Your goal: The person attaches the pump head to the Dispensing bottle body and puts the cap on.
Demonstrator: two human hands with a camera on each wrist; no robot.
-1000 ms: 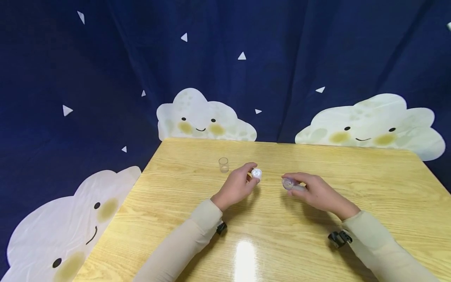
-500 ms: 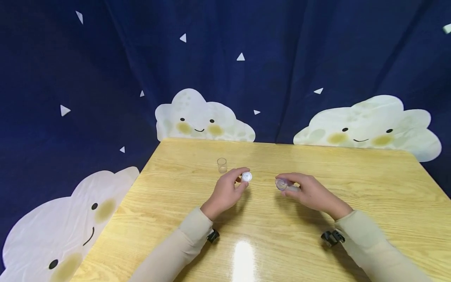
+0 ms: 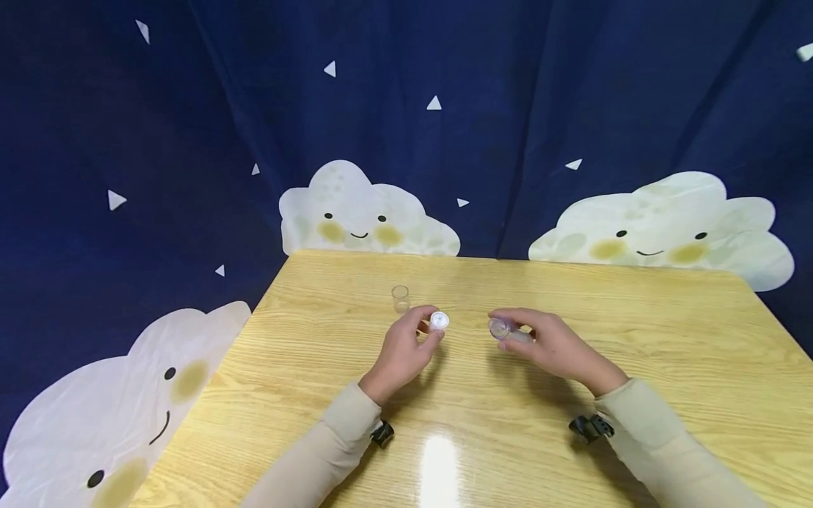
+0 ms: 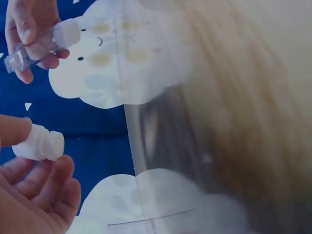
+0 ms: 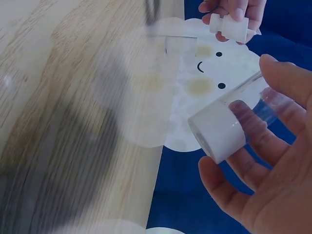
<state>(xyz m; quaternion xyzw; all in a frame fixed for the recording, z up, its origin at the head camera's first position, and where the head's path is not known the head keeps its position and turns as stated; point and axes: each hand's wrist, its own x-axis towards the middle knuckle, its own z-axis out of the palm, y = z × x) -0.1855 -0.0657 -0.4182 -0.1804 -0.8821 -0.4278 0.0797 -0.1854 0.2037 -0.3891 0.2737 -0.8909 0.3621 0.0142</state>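
Note:
My left hand [image 3: 403, 351] pinches a small white plastic piece [image 3: 440, 322] between thumb and fingers, above the table. In the left wrist view this white piece [image 4: 38, 143] has a wide body and a narrower stepped end. To the right, my right hand [image 3: 562, 346] holds a clear bottle [image 3: 500, 328] tilted, its narrow neck toward the left hand. A broad white base [image 5: 219, 131] closes the bottle's other end in the right wrist view. Fingers show through the bottle's clear wall. The hands are a short gap apart.
A clear open cylinder [image 3: 401, 300], like a cap, stands on the wooden table [image 3: 508, 430] just behind my left hand. A dark blue curtain [image 3: 495, 106] with clouds and triangles hangs beyond the table. Glare lies near the front.
The left hand has shifted left with the white piece, and the right hand has drifted slightly left with the bottle. Both grips stay the same; the view has turned slightly.

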